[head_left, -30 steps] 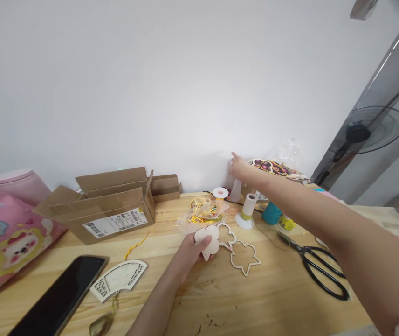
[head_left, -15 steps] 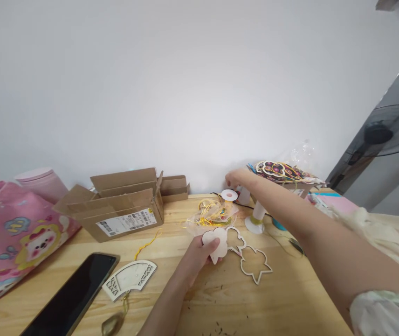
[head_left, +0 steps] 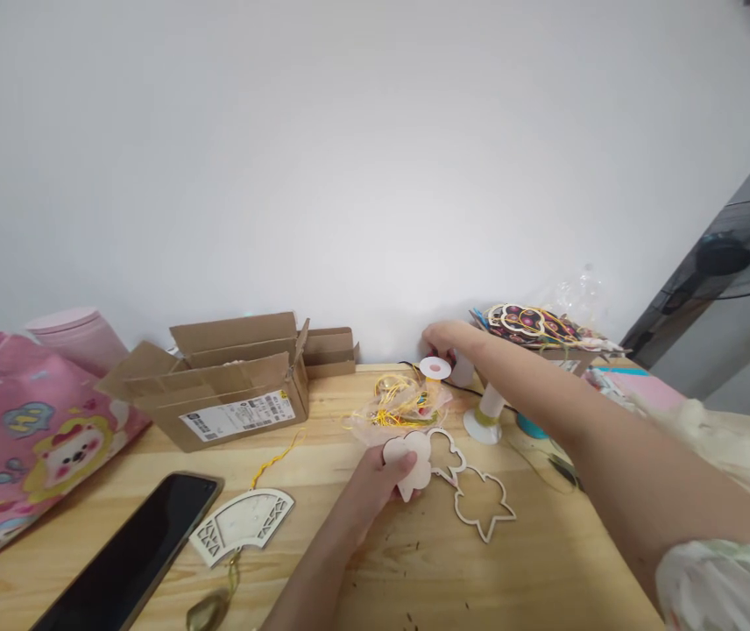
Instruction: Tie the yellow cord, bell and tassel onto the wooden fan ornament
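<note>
My left hand (head_left: 383, 473) pinches a pale wooden cutout (head_left: 418, 464) with a scalloped edge, thumb on its face. Touching or just behind its right side lie two thin wooden outline frames (head_left: 485, 504), flat on the table. At the back, against the wall, my right hand (head_left: 442, 338) reaches down with curled fingers beside a whitish object (head_left: 462, 370); what the fingertips hold is hidden. Just below it stands a spool (head_left: 435, 368) with a white rim and yellow thread. A second white spool (head_left: 484, 422) stands under my right forearm. Yellow cords in a clear bag (head_left: 398, 407) lie between the hands.
At left are an open cardboard box (head_left: 217, 399), a pink cartoon bag (head_left: 53, 447), a phone (head_left: 131, 552) and a fan-shaped wooden ornament (head_left: 244, 523) with cord. A filled box (head_left: 539, 329) and cream cloth (head_left: 710, 447) sit at right. Dark scissors-like handles (head_left: 565, 471) show beneath my forearm.
My right hand has lowered slightly, its fingers dipping behind the spool. My left hand still holds the cutout. The view has shifted a little.
</note>
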{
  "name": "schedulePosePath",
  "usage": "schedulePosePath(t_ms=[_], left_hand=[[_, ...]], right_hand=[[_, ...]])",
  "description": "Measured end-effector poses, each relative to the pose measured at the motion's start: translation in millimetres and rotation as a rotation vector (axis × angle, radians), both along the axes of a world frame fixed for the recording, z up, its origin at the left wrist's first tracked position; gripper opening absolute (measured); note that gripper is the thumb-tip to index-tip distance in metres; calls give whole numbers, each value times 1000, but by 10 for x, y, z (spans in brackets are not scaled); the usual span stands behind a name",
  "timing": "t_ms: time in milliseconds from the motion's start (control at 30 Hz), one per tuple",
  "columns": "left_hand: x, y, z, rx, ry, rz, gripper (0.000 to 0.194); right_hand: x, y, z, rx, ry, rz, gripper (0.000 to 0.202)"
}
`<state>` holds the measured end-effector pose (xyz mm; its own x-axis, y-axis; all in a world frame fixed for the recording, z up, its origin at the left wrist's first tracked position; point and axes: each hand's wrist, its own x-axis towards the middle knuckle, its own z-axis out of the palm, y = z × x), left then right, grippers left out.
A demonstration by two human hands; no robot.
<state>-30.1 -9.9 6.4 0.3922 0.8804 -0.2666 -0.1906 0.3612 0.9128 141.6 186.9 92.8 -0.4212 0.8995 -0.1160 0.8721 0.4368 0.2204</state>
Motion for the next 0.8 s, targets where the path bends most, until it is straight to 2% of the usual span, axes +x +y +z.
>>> schedulePosePath(t_ms=[100, 200, 300, 367, 400, 467, 567, 667, 733, 800], left_hand=[[4, 0, -12, 9, 7, -20, 35], [7, -1, -21, -1, 18, -20, 38], [14, -14, -3, 17, 18, -27, 39], [22, -30, 23, 42, 27, -43, 37], [26, -38, 36, 53, 35, -48, 36], [34, -52, 54, 67, 47, -50, 35], [36, -55, 50, 65, 52, -37, 35], [26, -40, 18, 60, 64, -25, 36], [18, -27, -4, 64, 62, -24, 38], [11, -17, -15, 61, 48, -24, 38]], right_hand=[[-45, -108, 230, -4, -118, -42, 12], [70, -316, 623, 88, -149, -72, 20], [468, -572, 1023, 241, -148, -162, 28], [829, -723, 1159, 431, -160, -317, 35], [1003, -786, 1173, 477, -171, -367, 33], [1274, -889, 1117, 370, -202, -380, 25], [1359, -1008, 956, 334, -146, -332, 30], [1047, -1093, 829, 297, 4, -238, 29], [717, -1105, 746, 169, 43, -93, 34], [389, -1061, 636, 24, 3, 63, 48]])
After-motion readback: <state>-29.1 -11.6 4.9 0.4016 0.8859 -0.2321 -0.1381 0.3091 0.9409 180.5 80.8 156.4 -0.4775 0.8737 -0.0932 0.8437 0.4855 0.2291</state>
